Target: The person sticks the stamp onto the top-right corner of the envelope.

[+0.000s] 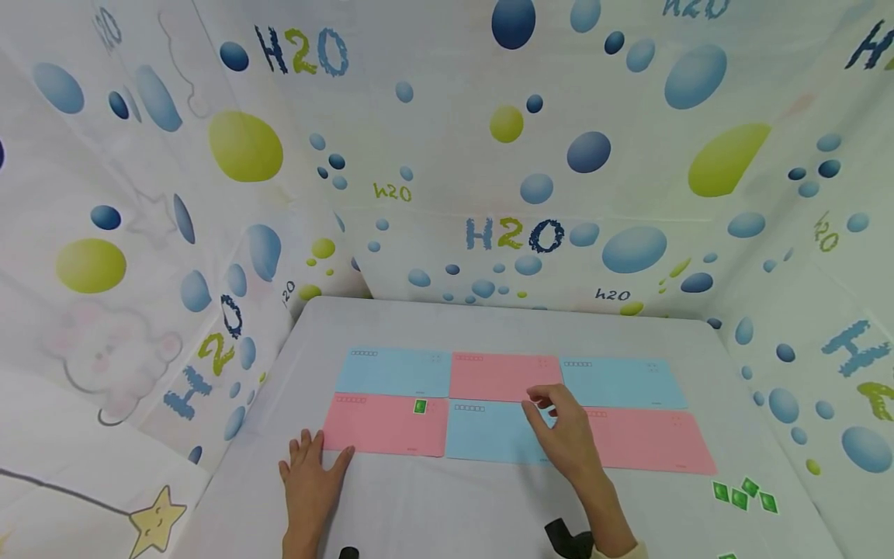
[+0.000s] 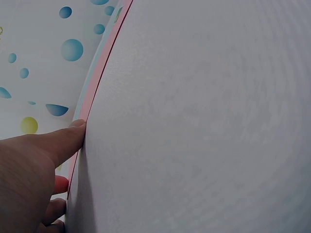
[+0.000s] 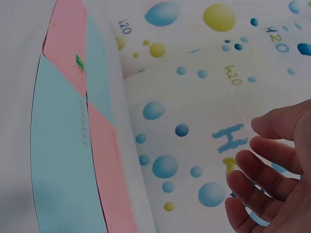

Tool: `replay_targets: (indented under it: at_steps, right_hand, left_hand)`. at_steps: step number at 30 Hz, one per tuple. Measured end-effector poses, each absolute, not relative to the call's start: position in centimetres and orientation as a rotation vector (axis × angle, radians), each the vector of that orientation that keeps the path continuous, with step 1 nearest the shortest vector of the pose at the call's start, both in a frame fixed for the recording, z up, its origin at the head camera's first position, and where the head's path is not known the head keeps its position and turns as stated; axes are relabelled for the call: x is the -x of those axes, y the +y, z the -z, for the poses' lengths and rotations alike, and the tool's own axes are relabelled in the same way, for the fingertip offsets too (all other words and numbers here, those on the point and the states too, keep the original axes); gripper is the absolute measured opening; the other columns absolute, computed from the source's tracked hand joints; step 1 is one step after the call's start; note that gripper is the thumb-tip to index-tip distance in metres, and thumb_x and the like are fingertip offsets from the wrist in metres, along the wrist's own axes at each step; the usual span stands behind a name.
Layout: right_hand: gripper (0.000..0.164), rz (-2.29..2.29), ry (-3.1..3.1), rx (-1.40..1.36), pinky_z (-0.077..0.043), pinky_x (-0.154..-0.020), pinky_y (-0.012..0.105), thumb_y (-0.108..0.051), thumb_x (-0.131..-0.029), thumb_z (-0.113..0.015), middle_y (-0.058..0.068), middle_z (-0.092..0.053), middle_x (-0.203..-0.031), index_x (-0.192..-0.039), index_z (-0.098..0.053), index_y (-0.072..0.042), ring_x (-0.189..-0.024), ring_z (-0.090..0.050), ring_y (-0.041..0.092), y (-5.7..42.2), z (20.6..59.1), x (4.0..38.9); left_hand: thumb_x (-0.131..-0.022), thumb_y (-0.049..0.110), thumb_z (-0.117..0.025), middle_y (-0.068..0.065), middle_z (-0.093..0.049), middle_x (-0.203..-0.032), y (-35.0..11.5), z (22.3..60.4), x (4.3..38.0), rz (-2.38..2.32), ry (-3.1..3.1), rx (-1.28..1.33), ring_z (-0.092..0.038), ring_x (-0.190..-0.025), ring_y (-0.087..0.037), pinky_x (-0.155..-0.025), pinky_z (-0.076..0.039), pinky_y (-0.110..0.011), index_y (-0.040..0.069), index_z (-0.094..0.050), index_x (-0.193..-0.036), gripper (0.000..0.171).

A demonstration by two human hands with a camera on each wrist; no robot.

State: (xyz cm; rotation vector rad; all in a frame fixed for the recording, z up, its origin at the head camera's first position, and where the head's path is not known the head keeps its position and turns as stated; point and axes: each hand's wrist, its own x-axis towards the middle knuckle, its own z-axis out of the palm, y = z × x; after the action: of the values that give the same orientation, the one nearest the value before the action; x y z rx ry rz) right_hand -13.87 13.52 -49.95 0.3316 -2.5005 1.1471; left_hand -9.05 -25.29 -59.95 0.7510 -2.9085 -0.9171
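Note:
Pink and blue envelopes with small printed boxes lie in two rows on the table. My left hand [image 1: 310, 483] rests at the left with fingers spread, its thumb touching the lower edge of the front-left pink envelope [image 1: 377, 431]. On that envelope sits a small green square piece [image 1: 420, 406], near its upper right. Over the front-middle blue envelope [image 1: 482, 435] hovers my right hand [image 1: 569, 439], partly covering it. The right wrist view shows this hand's fingers [image 3: 257, 167] loosely curved, with nothing between them.
Several more green pieces [image 1: 739, 498] lie at the right front, beyond the front-right pink envelope [image 1: 653, 440]. White tabletop [image 1: 433, 505] stretches in front of the envelopes. Patterned curtains [image 1: 447, 155] enclose the back and sides. A black object [image 1: 569, 541] shows by the right wrist.

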Motion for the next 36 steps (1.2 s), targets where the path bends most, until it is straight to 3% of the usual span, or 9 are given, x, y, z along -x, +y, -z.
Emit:
replay_targets:
  at_steps: [9, 17, 36]
  right_hand:
    - [0.021, -1.146, -2.464, -0.340, -0.054, -0.076, 0.027, -0.009, -0.089, -0.075, 0.001, -0.069, -0.102, -0.109, -0.069, -0.008, -0.089, -0.062, 0.017, 13.80, 49.86, 13.74]
    - [0.020, -1.165, -2.469, -0.330, -0.056, -0.077, 0.035, -0.010, -0.090, -0.074, 0.000, -0.068, -0.102, -0.109, -0.069, -0.010, -0.089, -0.063, 0.019, 13.92, 49.74, 13.63]
    - [0.022, -1.152, -2.446, -0.358, -0.056, -0.075, 0.034, -0.009, -0.088, -0.075, 0.001, -0.069, -0.102, -0.109, -0.069, -0.009, -0.088, -0.063, 0.020, 14.01, 49.95, 13.67]
  left_hand:
    - [-0.092, 0.043, -0.068, -0.035, -0.019, -0.159, -25.39, 60.10, 9.03, 0.905, -2.903, -0.749, -0.008, -0.151, -0.052, -0.120, 0.002, -0.070, -0.008, -0.035, -0.150, 0.085]
    - [-0.092, 0.043, -0.067, -0.034, -0.017, -0.160, -25.46, 60.01, 9.18, 0.917, -2.921, -0.758, -0.006, -0.152, -0.051, -0.120, 0.004, -0.069, -0.008, -0.033, -0.151, 0.085]
    - [-0.093, 0.043, -0.066, -0.033, -0.016, -0.161, -25.30, 59.66, 9.11, 0.921, -2.926, -0.761, -0.005, -0.152, -0.050, -0.121, 0.004, -0.068, -0.008, -0.032, -0.151, 0.085]
